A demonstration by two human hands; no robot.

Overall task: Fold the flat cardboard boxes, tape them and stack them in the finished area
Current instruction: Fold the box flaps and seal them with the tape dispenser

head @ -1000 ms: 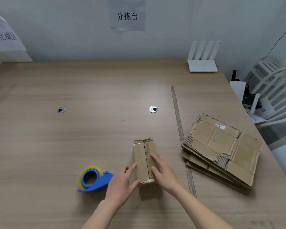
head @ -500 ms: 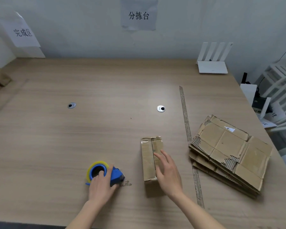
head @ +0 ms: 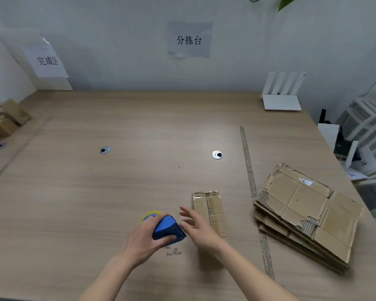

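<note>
left hand point(head: 147, 236) grips tape gun point(head: 168, 230) | right hand point(head: 201, 228) spread, beside it | box point(head: 211, 210) on worktop point(head: 117, 192)

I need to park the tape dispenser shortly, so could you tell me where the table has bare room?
Free: the broad stretch between the two grommets and the back wall, and left of the left hand. Crowded: around the folded box and flat cardboard stack.

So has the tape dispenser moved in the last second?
Yes. The left hand has lifted the tape dispenser and carried it right, close beside the folded box, which stays put.
</note>
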